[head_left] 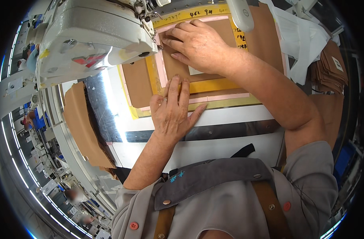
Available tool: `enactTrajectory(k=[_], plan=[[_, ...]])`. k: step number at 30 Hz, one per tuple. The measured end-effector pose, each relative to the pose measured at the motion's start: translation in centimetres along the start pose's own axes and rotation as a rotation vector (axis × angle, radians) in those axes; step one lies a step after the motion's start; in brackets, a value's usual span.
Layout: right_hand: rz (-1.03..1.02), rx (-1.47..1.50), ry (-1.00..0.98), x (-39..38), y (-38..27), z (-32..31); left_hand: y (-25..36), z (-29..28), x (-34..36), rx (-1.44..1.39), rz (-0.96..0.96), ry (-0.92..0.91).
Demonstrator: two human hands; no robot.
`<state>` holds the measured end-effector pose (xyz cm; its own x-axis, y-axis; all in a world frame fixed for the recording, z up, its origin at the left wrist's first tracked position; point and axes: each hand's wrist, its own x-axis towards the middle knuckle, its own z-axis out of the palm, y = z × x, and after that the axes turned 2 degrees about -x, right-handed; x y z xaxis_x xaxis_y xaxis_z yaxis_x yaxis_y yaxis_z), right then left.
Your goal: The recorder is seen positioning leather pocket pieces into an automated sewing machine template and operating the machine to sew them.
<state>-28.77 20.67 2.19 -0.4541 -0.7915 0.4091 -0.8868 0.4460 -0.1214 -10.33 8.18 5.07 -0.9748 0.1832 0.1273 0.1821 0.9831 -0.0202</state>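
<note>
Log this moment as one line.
left hand: open, on yellow frame | right hand: palm down, on brown sheet | sewing machine: upper left

From afar I saw crumpled white cloth [303,47] at the right — beside it a stack of brown pieces [328,73]; a blue object [345,160] showed lower down; far left — strip lights [6,138] and a distant person [77,196].

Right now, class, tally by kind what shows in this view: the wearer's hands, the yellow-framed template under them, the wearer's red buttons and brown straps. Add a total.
Left hand and right hand: 2
Yellow-framed template: 1
Red buttons: 2
Brown straps: 2
Total: 7
</note>
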Motion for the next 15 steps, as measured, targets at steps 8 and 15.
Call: enactTrajectory(k=[8, 15], plan=[[-0.009, 0.018, 0.032, -1.6, -1.6, -0.5, 0.5, -0.3, -1.5, 0.019, 0.006, -0.004], [-0.007, -0.005, -0.009, -2.2, -2.5, -0.7, 0.7, -0.6, -2.4, 0.014, 0.022, 0.001]])
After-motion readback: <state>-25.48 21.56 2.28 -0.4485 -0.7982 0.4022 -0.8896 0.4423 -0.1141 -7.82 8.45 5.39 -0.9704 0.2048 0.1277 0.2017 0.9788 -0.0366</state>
